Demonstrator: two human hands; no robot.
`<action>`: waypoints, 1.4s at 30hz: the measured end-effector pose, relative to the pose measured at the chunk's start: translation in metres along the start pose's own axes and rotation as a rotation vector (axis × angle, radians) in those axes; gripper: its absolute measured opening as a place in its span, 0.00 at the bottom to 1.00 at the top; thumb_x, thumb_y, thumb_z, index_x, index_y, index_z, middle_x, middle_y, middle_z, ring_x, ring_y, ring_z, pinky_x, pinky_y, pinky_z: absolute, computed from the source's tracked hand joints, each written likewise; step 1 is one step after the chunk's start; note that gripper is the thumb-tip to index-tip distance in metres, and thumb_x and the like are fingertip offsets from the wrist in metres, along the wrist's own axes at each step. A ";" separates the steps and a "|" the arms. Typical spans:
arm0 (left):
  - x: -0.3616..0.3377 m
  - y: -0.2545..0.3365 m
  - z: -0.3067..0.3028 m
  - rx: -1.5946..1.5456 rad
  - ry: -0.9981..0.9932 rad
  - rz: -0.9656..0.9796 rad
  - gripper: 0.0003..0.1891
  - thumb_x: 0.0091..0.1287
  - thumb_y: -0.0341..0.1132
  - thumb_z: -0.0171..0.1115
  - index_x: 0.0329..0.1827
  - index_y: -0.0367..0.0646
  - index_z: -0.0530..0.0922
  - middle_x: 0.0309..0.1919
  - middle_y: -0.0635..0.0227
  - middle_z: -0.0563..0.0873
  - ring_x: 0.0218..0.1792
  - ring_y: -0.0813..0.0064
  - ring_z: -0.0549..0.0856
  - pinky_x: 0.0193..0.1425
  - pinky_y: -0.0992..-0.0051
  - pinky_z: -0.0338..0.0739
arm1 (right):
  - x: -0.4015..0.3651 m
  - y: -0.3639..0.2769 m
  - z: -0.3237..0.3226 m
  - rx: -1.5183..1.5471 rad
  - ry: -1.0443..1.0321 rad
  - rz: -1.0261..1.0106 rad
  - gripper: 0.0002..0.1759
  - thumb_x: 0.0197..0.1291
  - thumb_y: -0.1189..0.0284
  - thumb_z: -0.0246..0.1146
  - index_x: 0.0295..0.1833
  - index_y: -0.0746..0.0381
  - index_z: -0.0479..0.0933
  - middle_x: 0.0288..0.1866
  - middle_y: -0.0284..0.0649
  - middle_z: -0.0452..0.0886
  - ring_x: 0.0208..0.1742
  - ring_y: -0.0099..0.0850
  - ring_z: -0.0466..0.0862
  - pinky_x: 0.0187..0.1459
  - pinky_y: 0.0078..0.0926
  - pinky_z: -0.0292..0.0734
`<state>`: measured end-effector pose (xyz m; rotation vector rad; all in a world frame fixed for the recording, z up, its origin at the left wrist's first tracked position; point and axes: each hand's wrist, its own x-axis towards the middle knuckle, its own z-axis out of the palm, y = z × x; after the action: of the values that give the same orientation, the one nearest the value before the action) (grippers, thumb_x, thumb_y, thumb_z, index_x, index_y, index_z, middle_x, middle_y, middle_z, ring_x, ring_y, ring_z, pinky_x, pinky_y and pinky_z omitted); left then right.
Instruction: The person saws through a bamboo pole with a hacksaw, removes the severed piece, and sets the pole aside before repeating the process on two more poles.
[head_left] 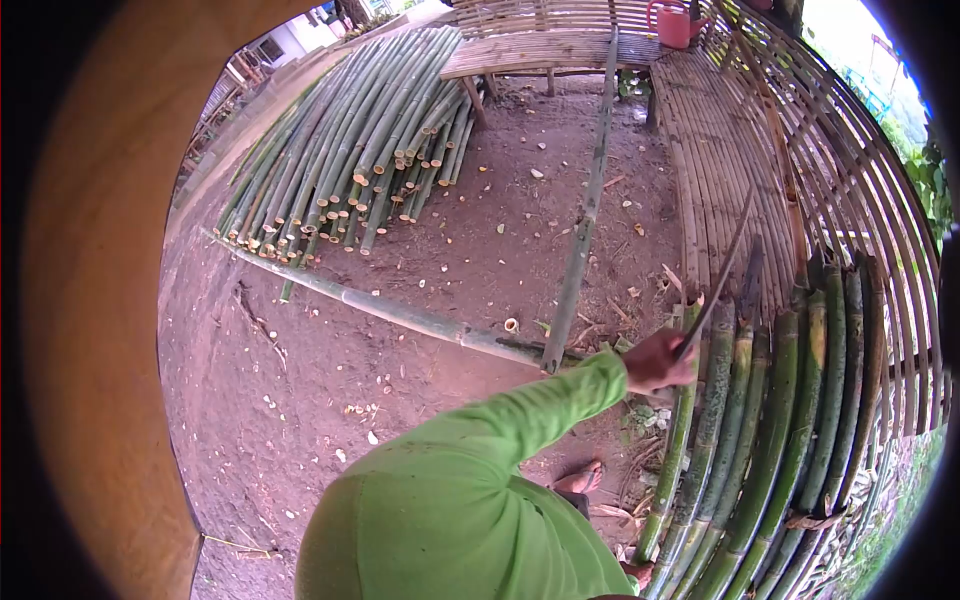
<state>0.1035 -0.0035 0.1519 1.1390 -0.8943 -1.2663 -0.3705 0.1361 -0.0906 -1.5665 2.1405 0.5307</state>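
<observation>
The person's hand (660, 362) was closed around the handle of a machete (725, 262), whose blade extended beyond the fist towards the slatted bench (700, 150), while green bamboo poles (768, 430) lay in a row just beside this hand.

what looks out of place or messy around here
Mainly litter: pale scraps lie scattered over the dirt rather than gathered up. Also, one green bamboo end sticks out lower than its neighbours at the stack of poles.
</observation>
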 end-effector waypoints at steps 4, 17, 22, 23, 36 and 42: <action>-0.087 0.014 -0.058 0.334 0.046 0.171 0.19 0.58 0.26 0.68 0.21 0.47 0.63 0.17 0.79 0.67 0.19 0.85 0.70 0.24 0.77 0.68 | 0.004 -0.017 -0.004 -0.107 -0.116 -0.008 0.46 0.20 0.60 0.76 0.54 0.65 0.73 0.52 0.53 0.79 0.53 0.47 0.80 0.57 0.41 0.76; -0.314 0.004 -0.185 0.560 0.692 -0.333 0.23 0.54 0.36 0.74 0.16 0.45 0.63 0.12 0.79 0.63 0.18 0.86 0.61 0.20 0.76 0.57 | -0.125 -0.137 -0.020 -0.113 -0.365 -0.307 0.38 0.20 0.56 0.78 0.43 0.63 0.78 0.39 0.52 0.84 0.44 0.47 0.84 0.48 0.44 0.79; -0.349 -0.001 -0.197 0.547 0.877 -0.403 0.20 0.54 0.37 0.73 0.17 0.43 0.67 0.14 0.79 0.66 0.20 0.86 0.63 0.22 0.75 0.61 | -0.064 -0.196 0.006 -0.132 -0.365 -0.510 0.44 0.16 0.54 0.81 0.44 0.65 0.76 0.40 0.49 0.83 0.45 0.49 0.83 0.48 0.43 0.78; -0.353 -0.001 -0.197 0.509 0.895 -0.408 0.19 0.54 0.38 0.72 0.18 0.42 0.69 0.14 0.78 0.67 0.21 0.85 0.64 0.22 0.75 0.63 | -0.061 -0.233 -0.007 -0.200 -0.215 -0.494 0.43 0.16 0.54 0.81 0.43 0.66 0.75 0.40 0.51 0.83 0.45 0.48 0.83 0.48 0.43 0.78; -0.369 0.012 -0.165 0.473 0.833 -0.360 0.20 0.53 0.38 0.72 0.15 0.42 0.68 0.13 0.79 0.66 0.19 0.85 0.63 0.21 0.76 0.61 | -0.014 -0.591 -0.162 1.054 0.276 -1.388 0.35 0.39 0.59 0.76 0.54 0.62 0.75 0.50 0.45 0.82 0.48 0.44 0.81 0.50 0.39 0.76; -0.384 -0.009 -0.183 0.398 0.741 -0.343 0.21 0.53 0.37 0.73 0.14 0.44 0.67 0.13 0.79 0.68 0.18 0.85 0.64 0.21 0.76 0.61 | -0.052 -0.310 -0.083 0.214 0.225 -0.958 0.62 0.27 0.53 0.80 0.69 0.64 0.57 0.66 0.56 0.66 0.67 0.51 0.66 0.67 0.42 0.62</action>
<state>0.2285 0.4024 0.1339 1.9688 -0.3957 -0.8171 -0.0703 0.0431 -0.0088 -2.3068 1.2511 -0.1945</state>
